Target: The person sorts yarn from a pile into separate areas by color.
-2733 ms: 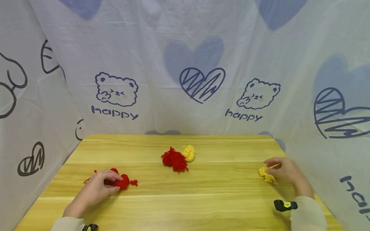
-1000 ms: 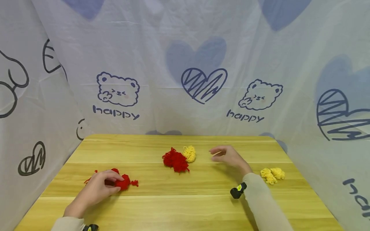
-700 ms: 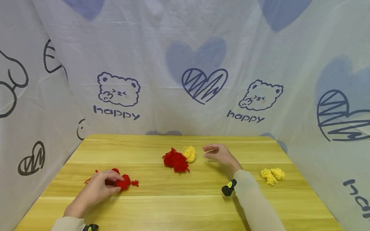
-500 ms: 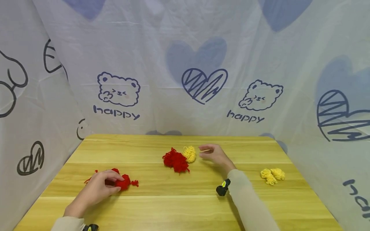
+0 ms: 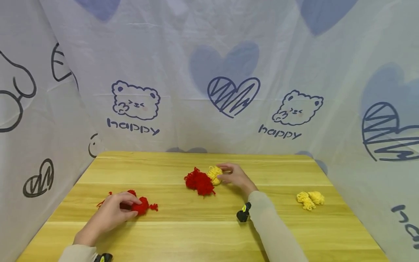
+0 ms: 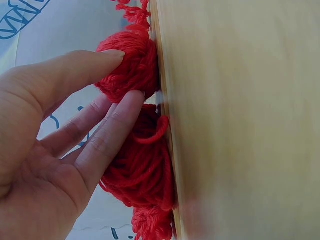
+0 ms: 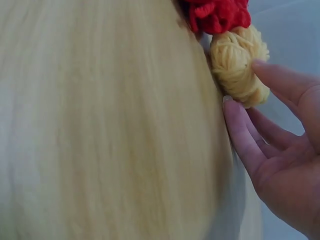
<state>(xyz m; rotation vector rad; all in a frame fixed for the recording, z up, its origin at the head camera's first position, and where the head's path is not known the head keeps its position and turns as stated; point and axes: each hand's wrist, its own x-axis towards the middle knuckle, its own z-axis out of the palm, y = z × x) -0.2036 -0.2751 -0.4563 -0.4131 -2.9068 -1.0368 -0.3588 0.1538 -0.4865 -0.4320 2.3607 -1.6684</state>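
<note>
R hand (image 5: 236,177) fingers loosely pinch yellow yarn (image 5: 214,174), red pile (image 5: 198,181) at its 8. L hand (image 5: 111,213) fingers rest, nearly straight, on red yarn (image 5: 140,205) at worktop (image 5: 209,233) 8.

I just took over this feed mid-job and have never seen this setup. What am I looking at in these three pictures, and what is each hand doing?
No machine here: a person works with two bare hands, wearing one camera on the head and one on each wrist. The wide picture is the head view, looking down at a wooden table walled in by printed cloth. The two close-ups come from the wrists, so the table looks tipped on its side.

On the table lie small yarn bundles. The left hand rests its fingers on a red yarn bundle near the front left. The right hand has thumb and fingers around a yellow yarn bundle at the middle, which lies against a second red bundle. Its grip looks only just closing. Another yellow pair lies apart at the right, untouched.
</note>
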